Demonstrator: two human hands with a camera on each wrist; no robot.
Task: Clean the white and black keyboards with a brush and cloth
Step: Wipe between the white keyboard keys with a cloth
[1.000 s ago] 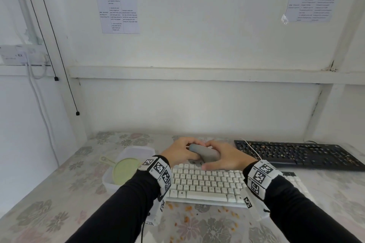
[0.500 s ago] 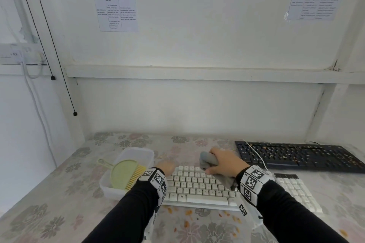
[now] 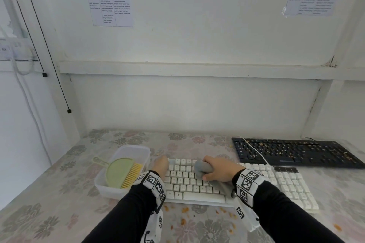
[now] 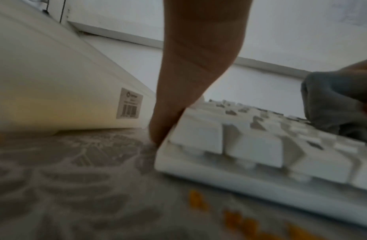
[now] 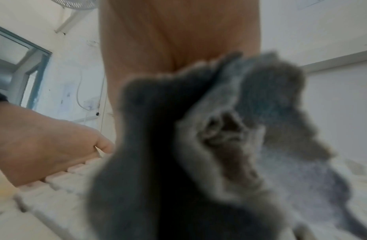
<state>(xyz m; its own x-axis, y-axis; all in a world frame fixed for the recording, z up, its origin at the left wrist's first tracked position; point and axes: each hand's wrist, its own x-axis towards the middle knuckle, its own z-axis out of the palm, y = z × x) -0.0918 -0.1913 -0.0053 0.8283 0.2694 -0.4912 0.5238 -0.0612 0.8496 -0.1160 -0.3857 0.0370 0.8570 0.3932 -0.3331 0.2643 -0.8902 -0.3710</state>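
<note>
Progress, as judged from present condition: the white plastic full-size keyboard [image 3: 227,181] shows no crumbs on its visible keys and is under wiping; orange crumbs [image 3: 183,222] lie on the floral-patterned tablecloth [image 3: 49,213] just in front of it. The black flat keyboard [image 3: 296,152], behind and to the right of the white keyboard, is strewn with crumbs and appears untreated; that remains outstanding.

The right hand [image 3: 219,169] is clenched round a bunched grey microfibre cloth [image 3: 203,167], pressing it onto the upper middle keys of the white keyboard. The left hand [image 3: 161,163] bears on the keyboard's far left corner; the left wrist view shows a finger down its left edge, but the grip cannot be determined.

The pale green hand brush with yellow bristles [image 3: 122,173] lies in a translucent rectangular plastic tub [image 3: 138,149] immediately left of the white keyboard.
</note>
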